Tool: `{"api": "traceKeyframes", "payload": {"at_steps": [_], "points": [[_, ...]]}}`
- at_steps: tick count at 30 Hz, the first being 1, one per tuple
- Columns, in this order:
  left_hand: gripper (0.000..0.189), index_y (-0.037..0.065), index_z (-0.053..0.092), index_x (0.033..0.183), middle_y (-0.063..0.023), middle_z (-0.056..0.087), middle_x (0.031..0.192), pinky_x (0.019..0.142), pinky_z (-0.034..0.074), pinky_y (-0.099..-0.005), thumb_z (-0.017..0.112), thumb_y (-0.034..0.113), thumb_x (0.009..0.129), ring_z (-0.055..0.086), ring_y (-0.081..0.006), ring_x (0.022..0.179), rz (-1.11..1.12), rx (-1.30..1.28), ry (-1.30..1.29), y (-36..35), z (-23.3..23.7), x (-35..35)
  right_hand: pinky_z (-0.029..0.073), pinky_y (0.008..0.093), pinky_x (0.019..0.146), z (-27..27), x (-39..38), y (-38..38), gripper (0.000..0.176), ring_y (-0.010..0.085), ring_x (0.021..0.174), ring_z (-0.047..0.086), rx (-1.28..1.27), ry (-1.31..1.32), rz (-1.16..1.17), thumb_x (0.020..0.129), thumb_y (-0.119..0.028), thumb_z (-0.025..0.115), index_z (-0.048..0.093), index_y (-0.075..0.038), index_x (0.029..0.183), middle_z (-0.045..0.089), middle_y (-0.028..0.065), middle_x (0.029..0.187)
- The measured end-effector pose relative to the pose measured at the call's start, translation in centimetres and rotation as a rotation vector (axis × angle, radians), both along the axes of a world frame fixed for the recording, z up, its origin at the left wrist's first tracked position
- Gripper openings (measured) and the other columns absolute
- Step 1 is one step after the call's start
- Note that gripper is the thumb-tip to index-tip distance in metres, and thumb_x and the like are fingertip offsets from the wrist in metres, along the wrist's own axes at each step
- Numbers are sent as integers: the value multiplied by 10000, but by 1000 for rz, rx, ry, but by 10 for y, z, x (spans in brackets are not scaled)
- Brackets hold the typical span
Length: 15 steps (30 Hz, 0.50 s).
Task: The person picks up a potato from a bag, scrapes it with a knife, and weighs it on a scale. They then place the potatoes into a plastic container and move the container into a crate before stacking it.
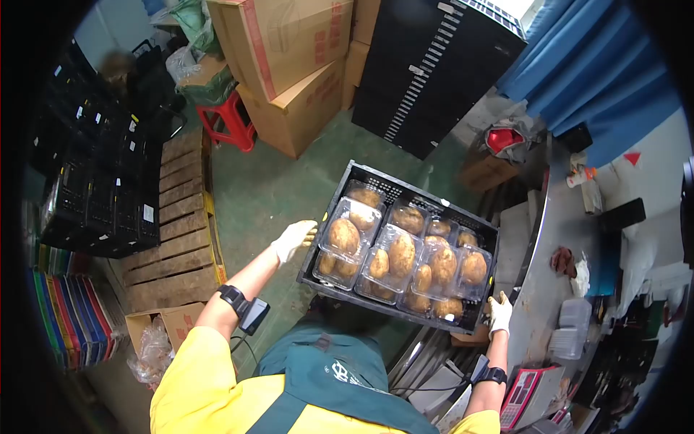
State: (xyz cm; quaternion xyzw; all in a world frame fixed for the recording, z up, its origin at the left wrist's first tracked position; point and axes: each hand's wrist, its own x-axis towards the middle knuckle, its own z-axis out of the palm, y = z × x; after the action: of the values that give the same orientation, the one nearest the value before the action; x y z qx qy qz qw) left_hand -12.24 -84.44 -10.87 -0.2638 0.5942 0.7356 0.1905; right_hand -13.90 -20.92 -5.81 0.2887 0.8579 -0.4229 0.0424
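Observation:
A black plastic crate [407,309] is held out in front of my body, tilted a little in the head view. My left hand [295,241], in a pale glove, grips its left end. My right hand [499,314], gloved too, is closed at its right end, with the fingertips partly hidden by the rim. Inside the crate lie several clear plastic boxes [391,262], some stacked over others. They hold brown potatoes [402,254]. Each forearm wears a black strap with a small device.
A wooden pallet [173,224] and stacked black crates [101,210] stand left. Cardboard boxes [289,94], a red stool [230,121] and a tall black crate stack [434,65] are ahead. On the right, a metal table [535,289] bears clear containers [571,329]; a red scale [522,398] is nearby.

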Motion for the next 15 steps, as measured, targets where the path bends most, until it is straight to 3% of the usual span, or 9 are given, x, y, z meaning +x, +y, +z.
{"api": "traceKeyframes", "payload": {"at_steps": [1,3,4,5,7,9,10,15], "points": [[381,75,561,1229,-81,614,1135,873,471,-309,512,342,961,581,-163,998,-16,46,31,7,-6,-5,332,323,1077,-9,-8,2,644,247,1281,447,43,-6,22,795,13,651,384,53,1380,436,179,1412],[377,41,590,1198,-89,639,1093,881,467,-301,489,324,971,580,-143,982,-13,-148,200,22,-18,-7,312,327,1088,-15,-20,0,636,253,1298,426,40,-24,17,823,-33,651,369,64,1385,412,182,1430],[431,4,600,1150,-154,635,1138,936,438,-369,397,344,981,587,-273,1063,-119,-424,221,26,-19,-11,335,329,1067,-16,-26,-3,586,248,1257,458,46,-10,42,861,-87,628,386,65,1372,449,174,1397],[444,-2,590,1158,-183,619,1154,936,437,-387,392,351,976,577,-320,1078,-145,-535,259,32,0,-11,358,331,1047,-20,-30,-4,544,243,1216,490,48,4,73,898,-142,605,404,66,1360,485,165,1365],[457,1,602,1124,-181,626,1131,926,440,-386,390,377,973,586,-310,1060,-33,-563,156,42,2,-16,420,337,972,-31,-43,-2,467,230,1086,548,-322,-2,33,962,-261,524,479,74,1285,560,138,1259],[490,3,606,1104,-182,626,1130,915,444,-391,417,428,953,586,-304,1063,31,-515,46,47,19,-24,460,341,905,-79,-61,37,469,222,978,571,-310,-57,53,977,-333,486,538,75,1202,600,124,1163],[522,3,608,1101,-183,628,1127,909,445,-394,427,466,939,588,-305,1065,17,-552,19,49,10,-29,478,336,728,-61,-61,16,462,167,826,551,-296,-9,115,955,-416,509,603,16,1088,621,69,994],[643,6,623,1095,-210,636,1105,895,446,-416,434,587,895,598,-332,1057,92,-662,-90,58,-9,-39,437,324,684,-11,-88,-66,446,153,776,515,-184,-123,177,954,-439,495,602,-14,1037,585,45,930]]}}
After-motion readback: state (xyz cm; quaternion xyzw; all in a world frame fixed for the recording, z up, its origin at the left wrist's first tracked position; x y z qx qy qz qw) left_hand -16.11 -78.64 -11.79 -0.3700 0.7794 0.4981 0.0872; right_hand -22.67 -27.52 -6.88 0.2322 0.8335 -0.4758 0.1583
